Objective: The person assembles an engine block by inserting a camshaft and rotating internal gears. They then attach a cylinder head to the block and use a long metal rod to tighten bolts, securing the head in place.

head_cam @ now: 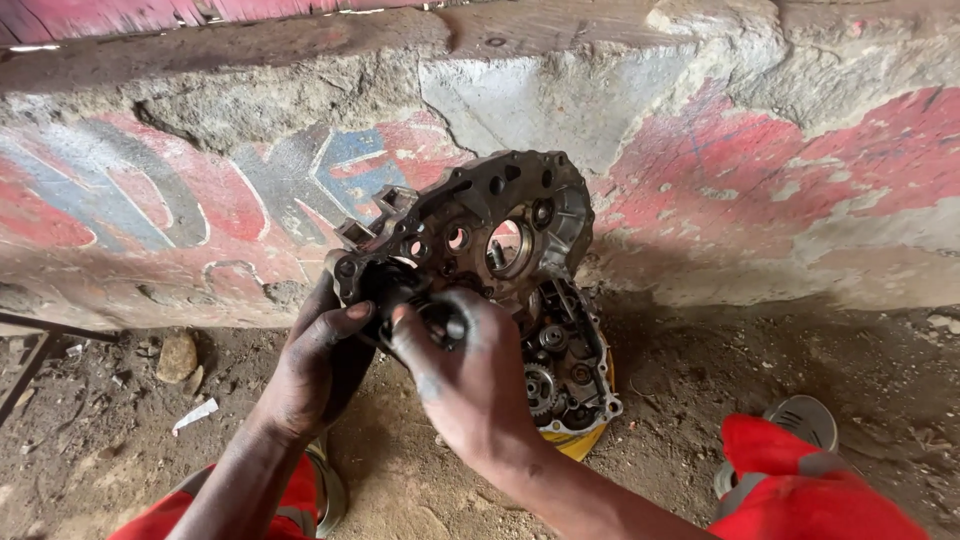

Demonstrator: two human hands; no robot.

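— Engine case half (470, 225): lifted off the ground, tilted up before the painted concrete wall (180, 200), inner face toward the camera for a clear look.

— Left hand (315, 365)?

— Wrapped around the lower left edge, thumb on top, carrying the weight.

— Right hand (465, 380)?

— Closed on a dark round part (435, 320) at the case's face.

— Further right?

— Second case half with gears (565, 375), lying on the dirt atop something yellow.

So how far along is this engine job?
Done: the case is split. One half is lifted off and leans by the painted wall; the other half lies on the ground with its gears exposed. In hand: the left hand steadies the lifted half, and the right hand grips a dark part at its lower edge. Left: the gears remain in place.
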